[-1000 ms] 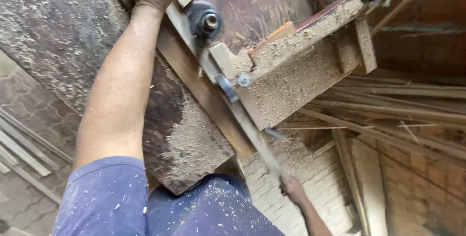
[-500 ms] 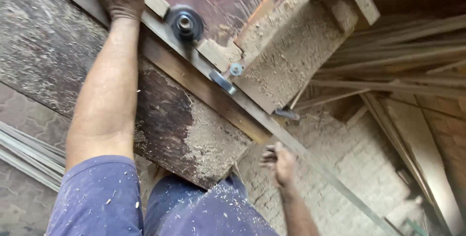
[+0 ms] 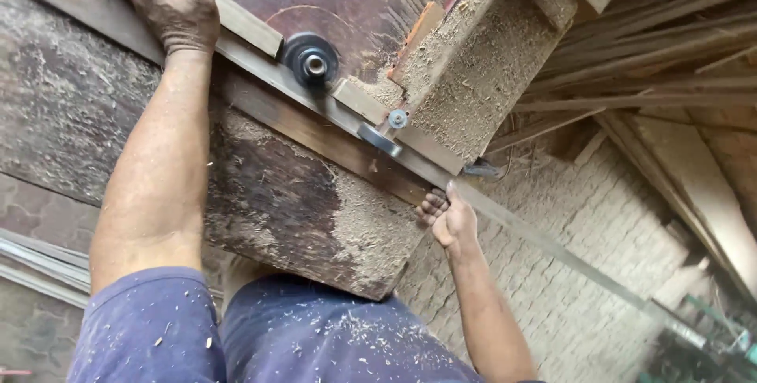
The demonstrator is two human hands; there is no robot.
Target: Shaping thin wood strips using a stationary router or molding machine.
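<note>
The left hand [image 3: 169, 1], at eleven o'clock, presses flat and open on a long wooden strip [image 3: 339, 103] lying across the sawdusty bench [image 3: 300, 210]. The right hand [image 3: 448, 216], at five o'clock, closes its fingers around the strip's near end, beside the round saw hub [image 3: 311, 61].

Left hand [image 3: 169, 1] stretched far forward, palm down, fingers spread flat; right hand [image 3: 448, 217] drawn in close, fingers [image 3: 432, 208] curled shut, wrist bent, forearm bare

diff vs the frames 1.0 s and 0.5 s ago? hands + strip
The right hand moved up along the long thin strip and now grips it at the saw table edge. The left hand stays pressed on the strip beside the blade hub. The sawdust pile is unchanged.
</note>
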